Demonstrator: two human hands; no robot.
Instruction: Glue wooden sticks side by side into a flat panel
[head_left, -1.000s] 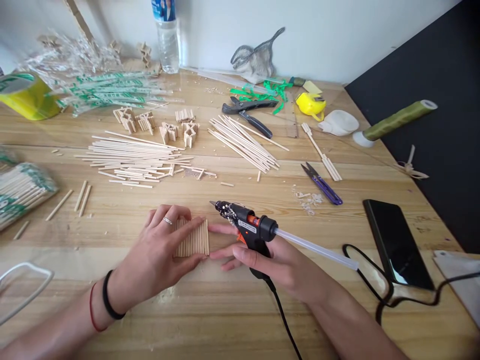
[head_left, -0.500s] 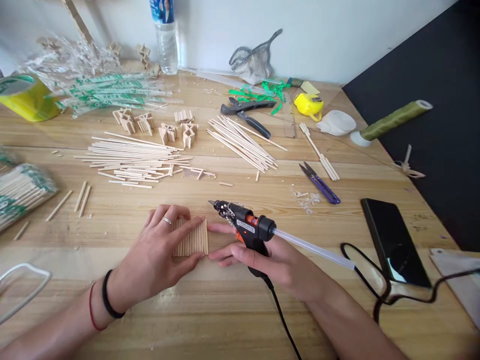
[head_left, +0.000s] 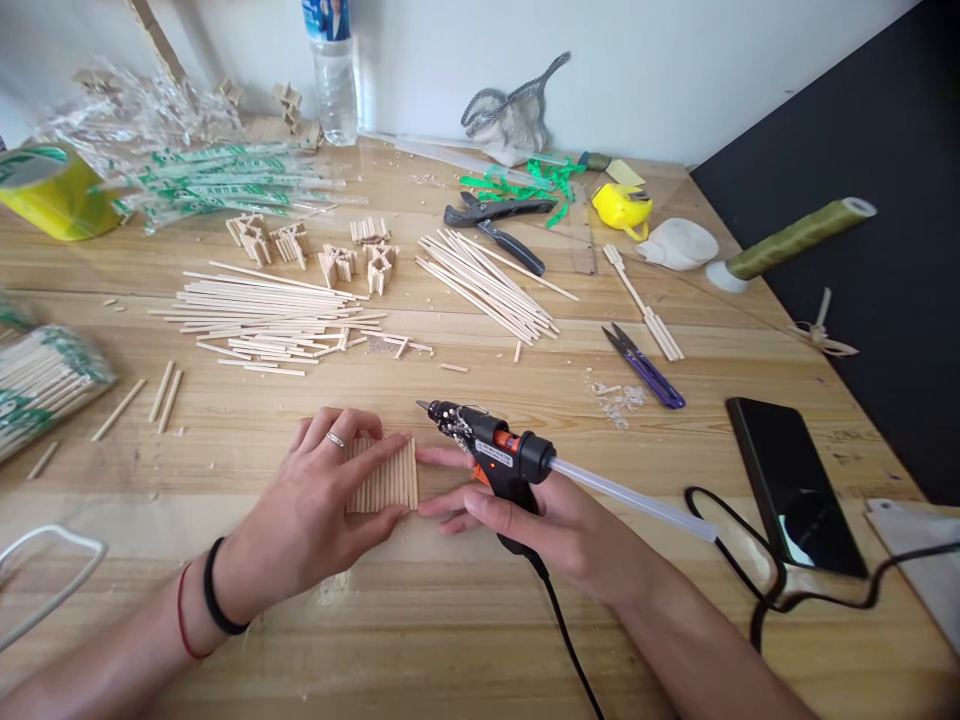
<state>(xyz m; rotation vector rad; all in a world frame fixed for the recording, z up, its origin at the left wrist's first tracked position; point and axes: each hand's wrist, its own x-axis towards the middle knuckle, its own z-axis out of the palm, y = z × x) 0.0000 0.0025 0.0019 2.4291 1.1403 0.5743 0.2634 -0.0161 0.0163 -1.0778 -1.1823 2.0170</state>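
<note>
My left hand (head_left: 322, 490) grips a small panel of short wooden sticks (head_left: 384, 478) laid side by side on the table, with thumb and fingers along its two ends; the panel's left part is hidden under the palm. In my right hand (head_left: 559, 520) is a black hot glue gun (head_left: 499, 460), its nozzle pointing up and left above the table. A clear glue stick (head_left: 634, 498) pokes out of its back. The right fingertips reach the panel's right edge, touching or almost touching it.
Loose sticks (head_left: 262, 315) and a second stick pile (head_left: 487, 285) lie beyond my hands. Small stick blocks (head_left: 337, 265), pliers (head_left: 499, 225), purple snips (head_left: 643, 368) and a tape roll (head_left: 56, 195) stand about. A phone (head_left: 795, 485) and the black cord (head_left: 757, 600) are at right.
Both hands, the panel and the glue gun stay in practically the same place. The view has shifted very slightly.
</note>
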